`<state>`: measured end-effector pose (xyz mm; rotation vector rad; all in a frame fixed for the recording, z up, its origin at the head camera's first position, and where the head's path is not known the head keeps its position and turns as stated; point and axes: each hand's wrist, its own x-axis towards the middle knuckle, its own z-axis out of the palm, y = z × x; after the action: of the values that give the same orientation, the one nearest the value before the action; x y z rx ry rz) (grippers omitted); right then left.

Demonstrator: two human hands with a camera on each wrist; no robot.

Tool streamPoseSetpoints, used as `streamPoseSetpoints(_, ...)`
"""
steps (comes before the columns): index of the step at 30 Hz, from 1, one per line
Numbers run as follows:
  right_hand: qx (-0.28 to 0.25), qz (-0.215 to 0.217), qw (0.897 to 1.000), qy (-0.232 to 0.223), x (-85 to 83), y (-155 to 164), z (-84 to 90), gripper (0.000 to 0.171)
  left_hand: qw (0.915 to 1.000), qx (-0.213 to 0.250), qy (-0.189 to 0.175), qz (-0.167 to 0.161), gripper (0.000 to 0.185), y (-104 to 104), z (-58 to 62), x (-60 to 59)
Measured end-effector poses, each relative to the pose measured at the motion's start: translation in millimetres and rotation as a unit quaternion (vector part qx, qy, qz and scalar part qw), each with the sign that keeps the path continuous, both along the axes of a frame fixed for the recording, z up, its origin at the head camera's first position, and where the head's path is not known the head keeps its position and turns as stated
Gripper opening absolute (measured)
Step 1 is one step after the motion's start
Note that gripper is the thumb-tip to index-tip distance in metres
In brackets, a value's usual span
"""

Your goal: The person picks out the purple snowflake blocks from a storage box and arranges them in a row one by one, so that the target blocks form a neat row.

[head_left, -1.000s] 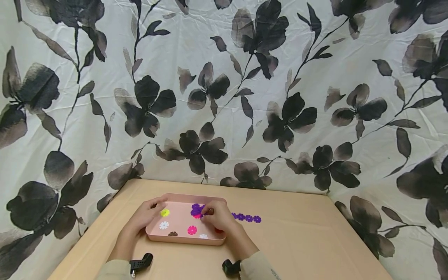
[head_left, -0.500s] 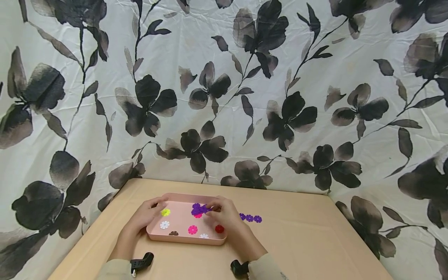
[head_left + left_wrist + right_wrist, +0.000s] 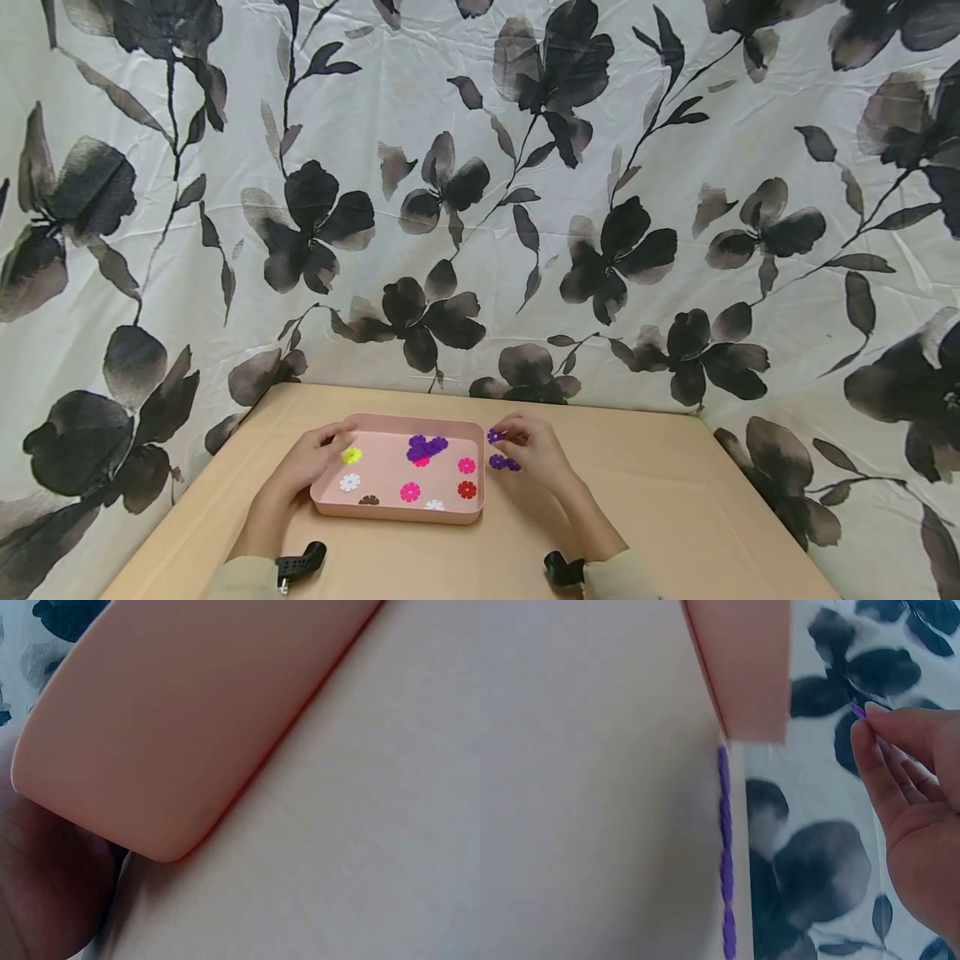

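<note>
At left, the left hand (image 3: 311, 458) grips a pink tray (image 3: 382, 471); just right, the right hand (image 3: 536, 450) pinches a purple flower shape (image 3: 494, 436) above a purple row (image 3: 503, 462).

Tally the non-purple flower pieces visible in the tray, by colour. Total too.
Pink pieces: 3 (one partly under the purple pile)
White pieces: 2
Yellow piece: 1
Red piece: 1
Brown piece: 1 (partly hidden by the near rim)
Total: 8
</note>
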<state>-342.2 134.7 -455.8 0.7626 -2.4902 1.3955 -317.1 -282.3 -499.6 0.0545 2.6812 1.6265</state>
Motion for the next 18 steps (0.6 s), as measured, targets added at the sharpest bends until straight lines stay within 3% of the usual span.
streamPoseSetpoints(6,-0.008,-0.029,1.000,-0.009,-6.2,24.6,3.7,0.019,1.0000,0.003,-0.002,0.000,0.056,-0.2,0.0,-0.5)
streamPoseSetpoints(12,0.008,-0.031,0.999,-0.010,-10.2,42.6,6.4,0.017,1.0000,0.005,0.002,-0.003,0.055,-0.8,0.4,0.0)
streamPoseSetpoints(18,0.009,-0.031,0.999,-0.040,-12.1,55.3,8.1,0.018,1.0000,0.004,0.001,-0.002,0.055,-1.9,0.6,1.0)
